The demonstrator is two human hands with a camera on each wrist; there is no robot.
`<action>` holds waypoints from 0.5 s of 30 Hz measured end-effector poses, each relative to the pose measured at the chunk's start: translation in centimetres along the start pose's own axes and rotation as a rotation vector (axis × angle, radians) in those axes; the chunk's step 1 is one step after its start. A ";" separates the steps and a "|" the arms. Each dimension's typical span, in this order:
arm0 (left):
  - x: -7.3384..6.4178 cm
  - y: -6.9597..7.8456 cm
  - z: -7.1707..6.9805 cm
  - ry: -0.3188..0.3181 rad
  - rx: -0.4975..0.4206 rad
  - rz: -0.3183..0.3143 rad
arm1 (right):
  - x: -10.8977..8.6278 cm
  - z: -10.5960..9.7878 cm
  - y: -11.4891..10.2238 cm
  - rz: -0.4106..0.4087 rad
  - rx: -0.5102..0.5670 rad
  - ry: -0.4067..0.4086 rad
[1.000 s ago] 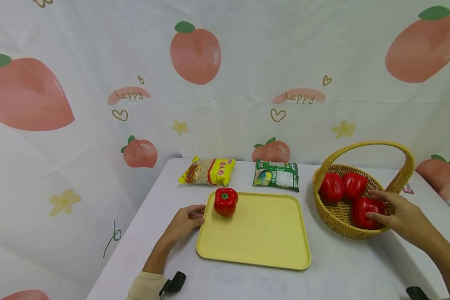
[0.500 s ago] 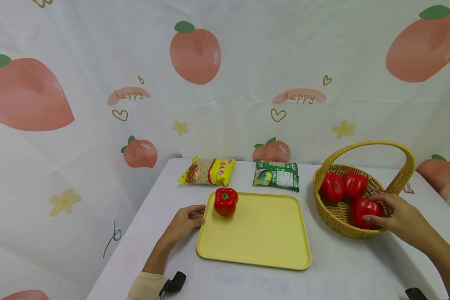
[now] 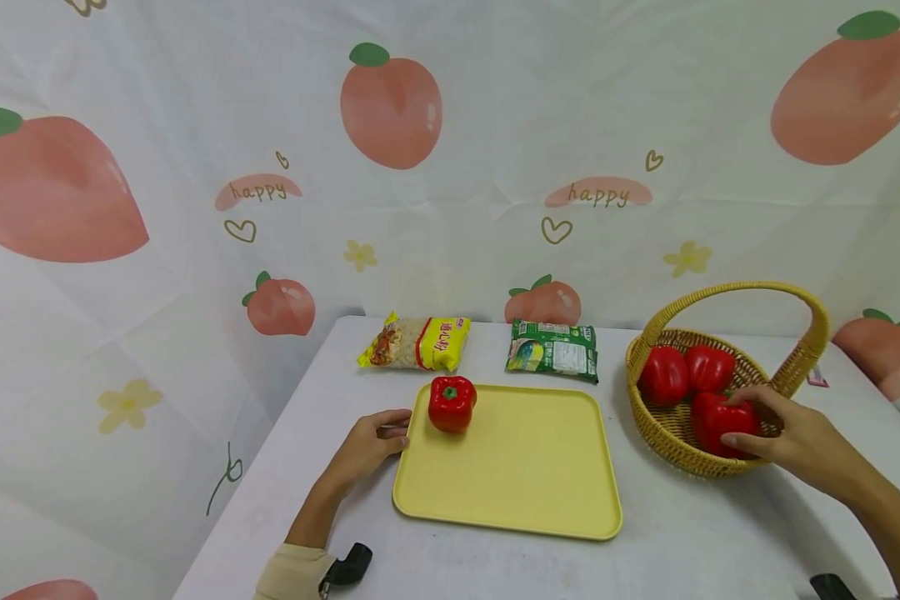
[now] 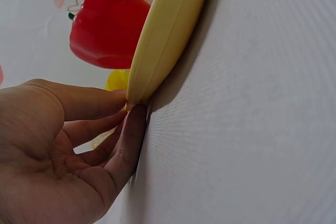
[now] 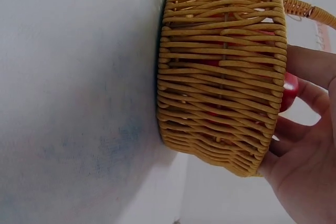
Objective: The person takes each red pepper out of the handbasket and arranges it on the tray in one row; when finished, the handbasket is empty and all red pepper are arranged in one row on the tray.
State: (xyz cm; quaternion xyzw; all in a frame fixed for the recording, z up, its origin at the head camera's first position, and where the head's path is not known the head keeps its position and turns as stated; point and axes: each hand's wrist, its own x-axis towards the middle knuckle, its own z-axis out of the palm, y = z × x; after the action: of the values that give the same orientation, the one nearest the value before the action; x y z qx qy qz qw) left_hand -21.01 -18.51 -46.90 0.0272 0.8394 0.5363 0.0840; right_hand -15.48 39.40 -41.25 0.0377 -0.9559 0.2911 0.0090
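At the left edge of the yellow tray (image 3: pixel 510 467), my left hand (image 3: pixel 371 446) pinches the rim; the left wrist view has the thumb over it and a fingertip beneath. A red bell pepper (image 3: pixel 452 405) with a green stem sits in the tray's far left corner. My right hand (image 3: pixel 802 433) reaches over the near right rim of a wicker basket (image 3: pixel 671 450) and grips a red bell pepper (image 3: pixel 722 423) between thumb and fingers. Two more red peppers, one of them a pepper (image 3: pixel 663 377) at the left, lie behind it. From the right wrist, the basket's side hides most of that pepper.
Behind the tray lie a yellow food bag (image 3: pixel 420 343) and a green packet (image 3: pixel 552 350). The basket's tall handle (image 3: pixel 750 286) arches above the peppers. A printed white cloth (image 3: pixel 480 167) hangs along the back and left of the white table (image 3: pixel 690 542).
Within the basket, my right hand and the near pepper have shifted slightly left, and the pepper has turned so its green stem shows. The left hand and tray stay put.
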 end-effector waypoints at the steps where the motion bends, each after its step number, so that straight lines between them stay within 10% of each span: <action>1: 0.0 0.0 0.0 0.000 0.001 0.000 | 0.0 0.0 0.0 -0.003 0.009 0.002; 15: 0.0 0.0 0.0 -0.002 0.004 -0.001 | -0.3 0.5 -0.2 -0.035 0.029 0.086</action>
State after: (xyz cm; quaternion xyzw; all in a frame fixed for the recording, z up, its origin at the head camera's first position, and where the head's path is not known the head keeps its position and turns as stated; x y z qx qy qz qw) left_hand -21.03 -18.54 -46.92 0.0276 0.8404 0.5345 0.0847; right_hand -15.16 38.97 -41.52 0.0417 -0.9495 0.3061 0.0548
